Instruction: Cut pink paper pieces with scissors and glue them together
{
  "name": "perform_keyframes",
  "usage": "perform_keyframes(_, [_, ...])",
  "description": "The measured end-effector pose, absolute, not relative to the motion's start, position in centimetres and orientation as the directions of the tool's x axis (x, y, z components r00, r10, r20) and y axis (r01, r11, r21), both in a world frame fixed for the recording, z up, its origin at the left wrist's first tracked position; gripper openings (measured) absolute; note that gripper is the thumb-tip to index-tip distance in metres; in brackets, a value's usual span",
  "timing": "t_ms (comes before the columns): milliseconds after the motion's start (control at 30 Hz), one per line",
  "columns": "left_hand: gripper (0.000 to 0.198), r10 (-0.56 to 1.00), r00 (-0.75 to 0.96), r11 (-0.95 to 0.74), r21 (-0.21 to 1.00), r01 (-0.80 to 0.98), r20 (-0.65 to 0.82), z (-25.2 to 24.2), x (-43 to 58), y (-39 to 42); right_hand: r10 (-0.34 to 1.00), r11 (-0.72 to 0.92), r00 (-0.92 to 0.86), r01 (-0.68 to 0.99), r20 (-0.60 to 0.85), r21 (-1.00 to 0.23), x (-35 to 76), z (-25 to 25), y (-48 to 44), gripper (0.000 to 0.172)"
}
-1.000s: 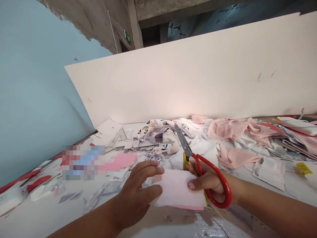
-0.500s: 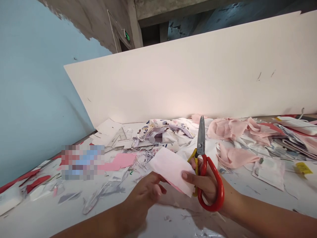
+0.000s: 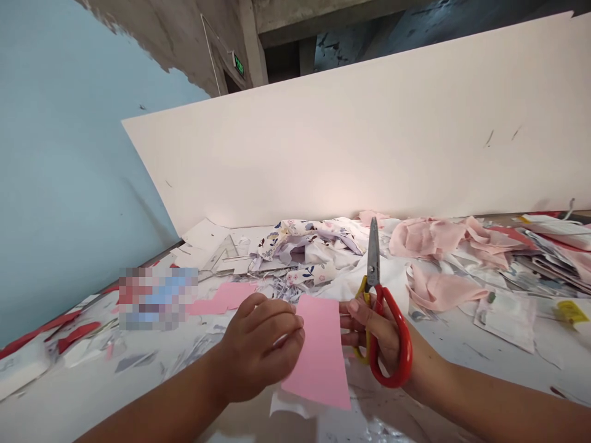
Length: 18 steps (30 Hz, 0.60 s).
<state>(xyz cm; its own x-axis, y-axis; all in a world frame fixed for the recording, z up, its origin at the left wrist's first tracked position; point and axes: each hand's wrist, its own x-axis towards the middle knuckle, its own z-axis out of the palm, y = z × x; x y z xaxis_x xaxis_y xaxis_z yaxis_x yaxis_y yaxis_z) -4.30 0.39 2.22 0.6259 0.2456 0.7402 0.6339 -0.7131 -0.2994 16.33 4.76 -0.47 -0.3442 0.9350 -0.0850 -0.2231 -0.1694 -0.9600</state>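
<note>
My left hand [image 3: 265, 347] pinches the left edge of a pink sheet of paper [image 3: 321, 351] between thumb and fingers. White paper [image 3: 293, 403] shows under its lower edge; whether it is a backing or a separate sheet I cannot tell. Scissors [image 3: 375, 271] with red and yellow handles hang in my right hand [image 3: 381, 332], blades closed and pointing up, a handle loop around the hand. The right fingertips are at the pink sheet's right edge, and I cannot tell whether they grip it.
More pink paper [image 3: 231, 295] lies to the left on the table [image 3: 194, 394], near red scraps [image 3: 78, 335]. Floral cloth [image 3: 309, 237] is heaped behind my hands, with peach cloth [image 3: 429, 237] to the right. A white board [image 3: 351, 141] stands across the back.
The paper has turned from its white face to its pink face and now hangs lower, more upright. My left hand has risen and closed on its left edge. The scissors stay in my right hand.
</note>
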Motion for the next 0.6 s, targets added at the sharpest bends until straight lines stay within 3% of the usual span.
perform_keyframes(67, [0.02,0.19,0.693,-0.63,-0.455,0.629,0.695,2.6,-4.1,0.3,0.921,-0.207,-0.375,-0.235,-0.108,-0.95,16.1,-0.4,4.5,0.036])
perform_keyframes(167, [0.02,0.168,0.735,-0.6,-0.523,0.605,0.657,2.8,-4.1,0.3,0.902,-0.229,-0.414,-0.211,-0.125,-0.95,16.1,0.1,3.7,0.035])
perform_keyframes(333, [0.026,0.342,0.613,-0.637,-0.304,0.708,0.712,1.6,-5.6,0.6,0.824,-0.321,-0.541,-0.202,-0.168,-0.925,16.0,0.9,2.8,0.033])
perform_keyframes(433, [0.028,0.392,0.623,-0.647,-0.278,0.71,0.677,1.1,-6.0,0.5,0.741,-0.423,-0.648,-0.251,-0.174,-0.871,15.9,1.1,2.5,0.03])
perform_keyframes(600, [0.019,0.253,0.8,-0.631,-0.534,0.563,0.544,1.9,-5.0,0.1,0.723,-0.479,-0.665,-0.288,-0.187,-0.829,15.7,1.4,2.6,0.028])
